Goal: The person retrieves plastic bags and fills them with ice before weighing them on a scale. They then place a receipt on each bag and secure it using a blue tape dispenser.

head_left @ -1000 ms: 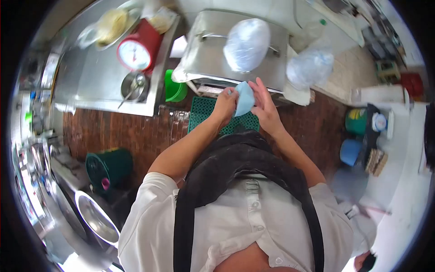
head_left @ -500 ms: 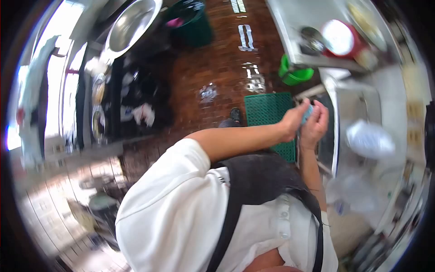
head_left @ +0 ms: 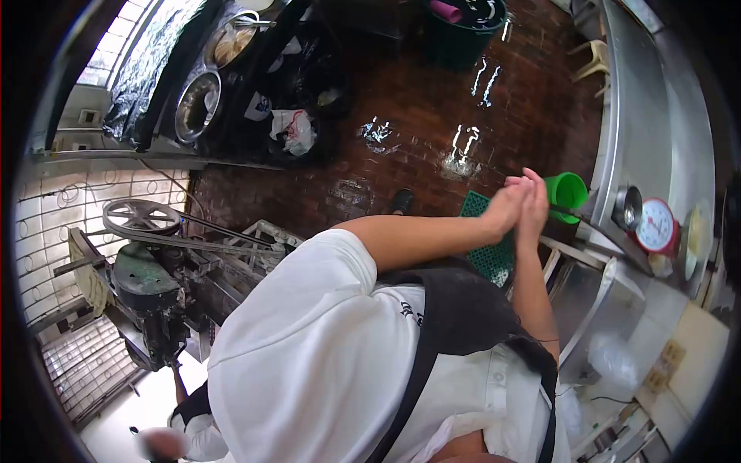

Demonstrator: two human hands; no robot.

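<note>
My left hand (head_left: 505, 207) and my right hand (head_left: 532, 207) are pressed palm to palm in front of my dark apron (head_left: 463, 312). Their fingers lie close together, the right ones pointing away from me. Anything between the palms is hidden; the small light-blue thing seen there earlier does not show now. Just beyond the hands stands a bright green bucket (head_left: 569, 193). A green perforated mat (head_left: 480, 251) lies on the floor under my forearms.
Right of me, a steel counter (head_left: 644, 100) bears a red dial scale (head_left: 656, 225) and metal bowl (head_left: 627, 207). A basin (head_left: 598, 312) stands nearer. A belt-driven machine (head_left: 150, 278) and another person (head_left: 202, 432) are at left. A dark tub (head_left: 463, 42) stands on the shiny brick floor (head_left: 401, 85).
My view has swung left, so the machine and another person now show at left. My hands have come flatter together, and the light-blue thing between them is out of sight.
</note>
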